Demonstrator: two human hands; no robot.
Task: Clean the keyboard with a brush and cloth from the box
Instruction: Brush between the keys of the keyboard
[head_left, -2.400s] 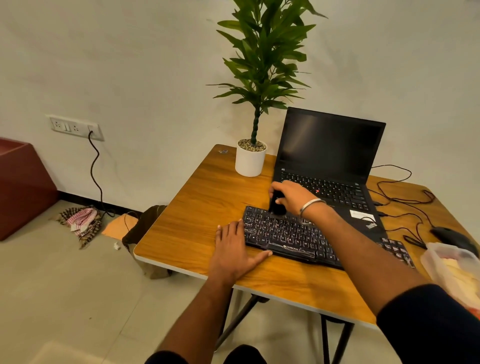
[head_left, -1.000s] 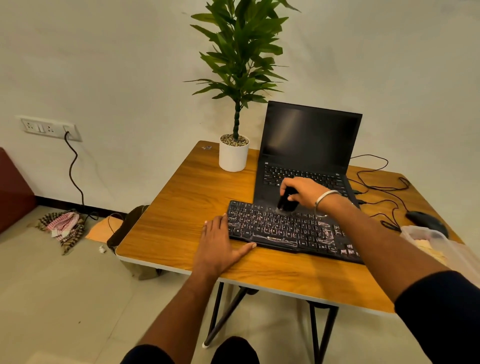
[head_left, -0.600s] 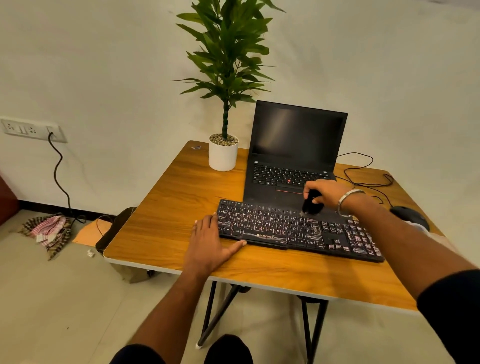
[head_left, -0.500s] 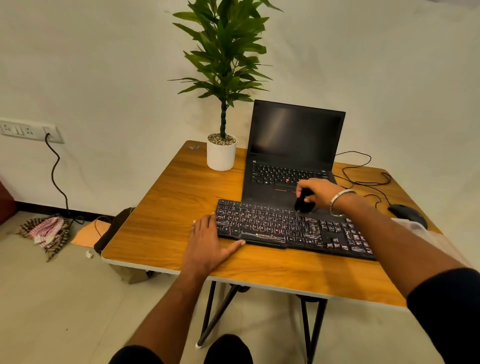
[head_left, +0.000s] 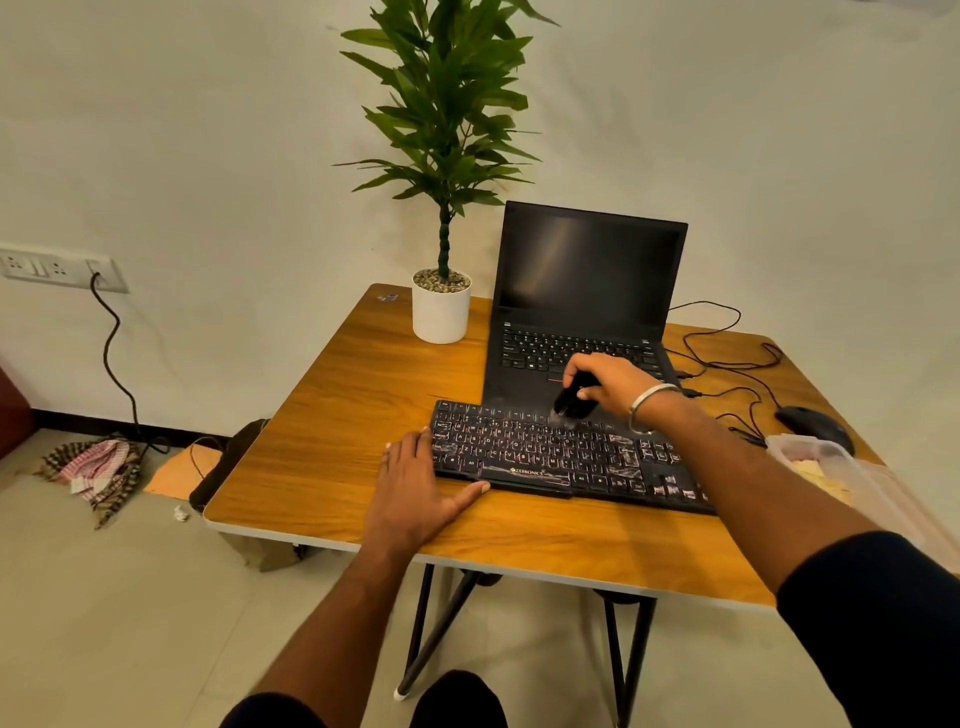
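Note:
A black keyboard with pale dusty smears lies across the wooden table, in front of an open laptop. My right hand grips a small black brush, its bristles touching the keyboard's top row near the middle. My left hand lies flat on the table with straight fingers, thumb along the keyboard's front left edge. A clear plastic box sits at the table's right edge; something pale and yellowish shows through it.
A potted plant stands at the back left of the table. A black mouse and tangled cables lie at the back right. On the floor to the left are a checked cloth and a dark bag.
My right hand has swept the brush from the keyboard's left end rightward along the top row, then back a little toward the middle. My left hand has stayed flat by the keyboard's left end.

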